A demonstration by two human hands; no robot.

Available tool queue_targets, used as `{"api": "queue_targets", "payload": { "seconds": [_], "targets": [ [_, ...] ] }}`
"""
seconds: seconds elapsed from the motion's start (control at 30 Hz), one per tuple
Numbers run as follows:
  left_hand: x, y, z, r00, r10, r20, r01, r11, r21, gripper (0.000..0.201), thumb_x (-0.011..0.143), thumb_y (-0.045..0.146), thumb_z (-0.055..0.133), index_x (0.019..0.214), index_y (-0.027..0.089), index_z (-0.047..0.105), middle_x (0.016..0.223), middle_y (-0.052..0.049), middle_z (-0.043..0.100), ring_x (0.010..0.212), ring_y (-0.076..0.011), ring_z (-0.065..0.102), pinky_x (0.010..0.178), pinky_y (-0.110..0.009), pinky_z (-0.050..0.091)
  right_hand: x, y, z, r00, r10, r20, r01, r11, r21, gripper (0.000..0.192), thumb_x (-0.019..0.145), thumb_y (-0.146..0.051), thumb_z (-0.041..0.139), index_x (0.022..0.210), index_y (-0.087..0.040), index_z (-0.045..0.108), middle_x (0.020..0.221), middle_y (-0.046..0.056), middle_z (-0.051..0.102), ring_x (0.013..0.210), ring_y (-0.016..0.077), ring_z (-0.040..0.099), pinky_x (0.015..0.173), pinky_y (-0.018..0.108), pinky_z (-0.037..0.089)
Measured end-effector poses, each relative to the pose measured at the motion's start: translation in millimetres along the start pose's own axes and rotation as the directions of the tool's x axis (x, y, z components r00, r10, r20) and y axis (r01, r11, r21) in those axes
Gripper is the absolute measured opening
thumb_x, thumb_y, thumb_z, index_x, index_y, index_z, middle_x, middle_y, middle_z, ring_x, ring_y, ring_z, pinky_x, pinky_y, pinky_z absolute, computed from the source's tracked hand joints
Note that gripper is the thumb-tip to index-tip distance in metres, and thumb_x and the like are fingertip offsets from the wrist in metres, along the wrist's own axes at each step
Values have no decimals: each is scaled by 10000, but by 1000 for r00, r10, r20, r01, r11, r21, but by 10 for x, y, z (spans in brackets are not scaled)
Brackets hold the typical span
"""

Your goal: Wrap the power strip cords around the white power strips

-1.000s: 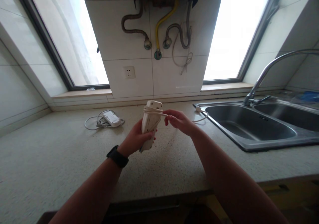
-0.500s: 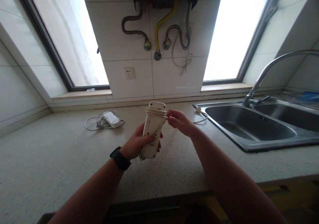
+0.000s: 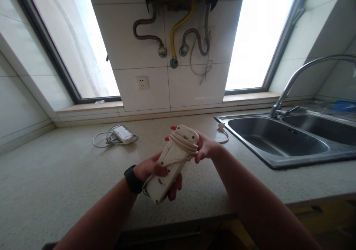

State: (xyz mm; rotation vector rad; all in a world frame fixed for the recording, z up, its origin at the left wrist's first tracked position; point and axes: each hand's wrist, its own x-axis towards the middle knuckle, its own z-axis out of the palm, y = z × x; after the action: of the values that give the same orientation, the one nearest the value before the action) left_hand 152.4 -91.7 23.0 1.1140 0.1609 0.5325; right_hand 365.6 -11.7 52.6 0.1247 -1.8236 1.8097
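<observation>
So the left hand is wrapped around the lower half of a cream plastic power strip, fingers curled under it and thumb lying across the socket face, held up off the speckled beige stone bench. The strip is tilted, top end pointing to about 1 o'clock. Its own white cord is looped several times around the top end, and one strand runs diagonally down the face toward the thumb.

The right hand sits right against that wrapped top end, at about 3 o'clock from the coils, fingers closed around the back of the strip. Can't tell whether it's actually pinching the cord or just pressing on the loops. The loose tail of cord trails off at 2 o'clock to a white plug lying on the bench just beside the stainless steel double sink.

Black watch on the left wrist. Over at 10 o'clock from the hands, well apart, there's a small white adapter box with a tangled grey cable. White wall socket on the tiles at 12 o'clock.
</observation>
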Motion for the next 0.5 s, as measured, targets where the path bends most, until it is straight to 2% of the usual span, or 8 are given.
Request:
{"api": "queue_targets", "payload": {
  "seconds": [0.07,0.13,0.2,0.27,0.37,0.5],
  "targets": [
    [-2,-17,-4,999,-35,31,36,998,-56,478,747,261,640,1191,131,519,880,-158,718,697,-273,716,551,-348,568,15,-33,52,998,0,69,0,1000,-6,1041,521,-222,906,1429,-260,398,1346,134,529,1270,263,475,1058,397,380],
    [0,-24,-11,997,-56,45,60,995,-84,505,739,261,636,1211,128,516,888,-165,724,720,-280,720,579,-361,573,21,-37,68,995,-10,95,13,1000,-24,1012,535,-199,895,1419,-254,406,1344,144,532,1271,272,475,1051,409,393],
    [5,-19,-21,997,-61,47,65,994,-86,519,736,273,630,1220,124,516,891,-168,727,729,-284,721,596,-364,572,22,-12,58,997,-32,71,35,998,-43,957,543,-193,887,1387,-230,438,1296,149,563,1173,261,552,964,381,475],
    [11,-5,-39,998,-57,26,58,997,-53,545,741,298,619,1242,117,504,896,-177,728,724,-288,719,585,-352,561,21,27,40,998,-49,25,51,997,-56,903,564,-205,874,1364,-215,454,1241,143,586,989,221,628,786,317,553],
    [17,29,-83,998,-46,-49,50,996,78,587,768,367,599,1275,96,480,901,-197,722,723,-290,710,586,-349,540,17,69,13,999,-41,-32,38,996,-79,819,611,-246,848,1337,-198,473,1096,102,631,695,130,618,531,224,518],
    [11,110,-186,977,38,-208,36,940,341,557,818,416,579,1274,109,489,1056,-207,681,863,-282,684,703,-383,532,9,61,-44,975,-84,-204,46,982,-181,719,597,-232,853,1249,-170,557,874,20,640,599,81,552,481,178,459]
  ]
}}
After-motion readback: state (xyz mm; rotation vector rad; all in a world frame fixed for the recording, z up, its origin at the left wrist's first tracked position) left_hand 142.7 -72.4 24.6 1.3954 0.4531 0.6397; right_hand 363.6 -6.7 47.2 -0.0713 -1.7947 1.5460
